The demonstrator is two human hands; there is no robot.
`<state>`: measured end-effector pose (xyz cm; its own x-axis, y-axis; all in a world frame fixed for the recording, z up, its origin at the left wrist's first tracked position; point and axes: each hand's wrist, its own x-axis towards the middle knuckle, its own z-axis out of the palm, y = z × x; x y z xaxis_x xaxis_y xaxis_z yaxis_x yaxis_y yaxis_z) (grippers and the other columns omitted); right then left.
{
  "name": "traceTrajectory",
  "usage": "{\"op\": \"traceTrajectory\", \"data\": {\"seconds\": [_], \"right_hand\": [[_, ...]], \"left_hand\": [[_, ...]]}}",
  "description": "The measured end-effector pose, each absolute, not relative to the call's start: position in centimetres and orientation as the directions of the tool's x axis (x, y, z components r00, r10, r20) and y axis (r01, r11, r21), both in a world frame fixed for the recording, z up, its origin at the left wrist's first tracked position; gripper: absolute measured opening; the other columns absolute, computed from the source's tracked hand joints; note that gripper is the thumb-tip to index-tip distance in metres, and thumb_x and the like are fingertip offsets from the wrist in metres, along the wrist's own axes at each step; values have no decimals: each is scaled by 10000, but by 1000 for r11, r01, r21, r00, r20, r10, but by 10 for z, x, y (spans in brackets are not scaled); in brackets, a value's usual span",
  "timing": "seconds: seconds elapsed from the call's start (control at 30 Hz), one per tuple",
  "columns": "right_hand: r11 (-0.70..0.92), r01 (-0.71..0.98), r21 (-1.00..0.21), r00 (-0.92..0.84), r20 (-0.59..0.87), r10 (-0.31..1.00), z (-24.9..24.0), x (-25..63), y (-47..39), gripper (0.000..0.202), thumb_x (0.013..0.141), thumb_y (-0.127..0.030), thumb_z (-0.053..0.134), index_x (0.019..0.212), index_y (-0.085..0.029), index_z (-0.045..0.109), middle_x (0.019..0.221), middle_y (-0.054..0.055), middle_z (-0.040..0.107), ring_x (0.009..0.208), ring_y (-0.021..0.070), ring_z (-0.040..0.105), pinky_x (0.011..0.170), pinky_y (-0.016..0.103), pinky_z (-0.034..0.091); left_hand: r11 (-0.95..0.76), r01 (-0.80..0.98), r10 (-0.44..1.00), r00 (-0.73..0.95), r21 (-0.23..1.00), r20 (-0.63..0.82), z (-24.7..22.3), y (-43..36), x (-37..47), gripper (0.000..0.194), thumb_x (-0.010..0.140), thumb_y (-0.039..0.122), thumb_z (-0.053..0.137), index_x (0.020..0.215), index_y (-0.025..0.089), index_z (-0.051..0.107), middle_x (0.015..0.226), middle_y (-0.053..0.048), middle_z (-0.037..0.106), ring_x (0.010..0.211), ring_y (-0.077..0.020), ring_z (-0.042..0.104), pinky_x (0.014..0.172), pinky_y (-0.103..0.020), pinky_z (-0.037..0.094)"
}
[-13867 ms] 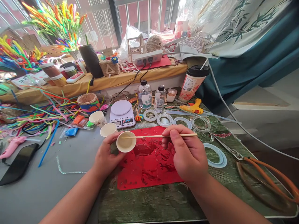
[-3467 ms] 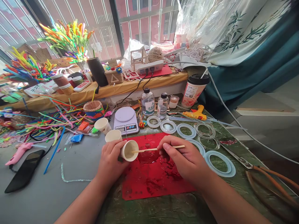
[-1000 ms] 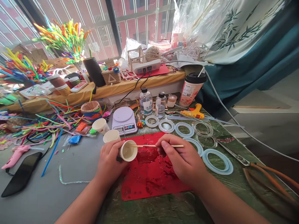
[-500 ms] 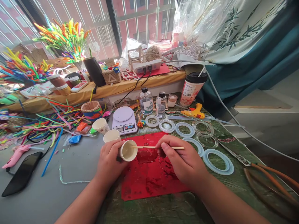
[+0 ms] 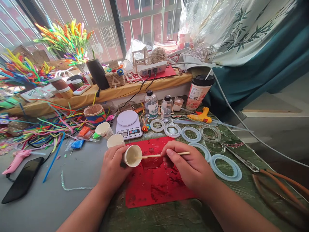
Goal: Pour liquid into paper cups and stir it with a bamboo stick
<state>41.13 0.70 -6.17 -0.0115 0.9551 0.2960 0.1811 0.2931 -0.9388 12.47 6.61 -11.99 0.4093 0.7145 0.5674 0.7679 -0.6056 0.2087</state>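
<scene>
My left hand (image 5: 114,166) is wrapped round a paper cup (image 5: 133,156), tilted so its mouth faces me; a pale layer shows inside. Between the fingertips of my right hand (image 5: 184,161) is a thin wooden stick (image 5: 152,156), its left end at the cup's rim. Both hands are over a red sheet (image 5: 161,190) with wet, glossy patches. Close behind the held cup stands a second paper cup (image 5: 115,140), and a third paper cup (image 5: 104,130) is farther back. Several ring-shaped silicone molds (image 5: 225,167) lie beyond my right hand.
A kitchen scale (image 5: 128,124) and two clear bottles (image 5: 151,106) stand at the back. Large scissors (image 5: 257,169) lie on the right, near a yellow glue gun (image 5: 202,116). On the left are a black phone (image 5: 23,180), a pink glue gun (image 5: 18,161) and tangled pipe cleaners (image 5: 58,117).
The stick's left end has moved from inside the cup's mouth to its rim and tilts a little differently. My left hand and the cup have stayed in place.
</scene>
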Motion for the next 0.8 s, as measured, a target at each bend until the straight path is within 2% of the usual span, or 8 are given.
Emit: {"op": "traceTrajectory", "data": {"seconds": [0.4,0.6,0.8], "right_hand": [[347,213,-913,-14,352,936,-60,410,5,299,1117,-263,507,906,-237,718,768,-2,693,713,174,653,678,306,506],[278,188,-942,-8,281,960,-58,413,8,298,1106,-278,535,889,-236,736,767,12,711,712,188,664,658,310,506],[277,155,-948,-3,280,960,-61,414,9,293,1108,-277,545,899,-237,745,780,11,713,723,183,672,676,299,523]], "left_hand": [[-611,762,713,412,214,568,-120,66,125,424,925,307,850,1313,283,682,1275,-93,797,1175,-320,741,1036,-463,566],[-601,771,720,407,210,562,-119,65,126,407,917,293,850,1295,282,698,1257,-90,807,1184,-319,743,1040,-453,564],[-591,777,726,395,216,564,-120,64,126,405,914,284,843,1295,273,705,1261,-95,808,1194,-324,742,1050,-459,561]]}}
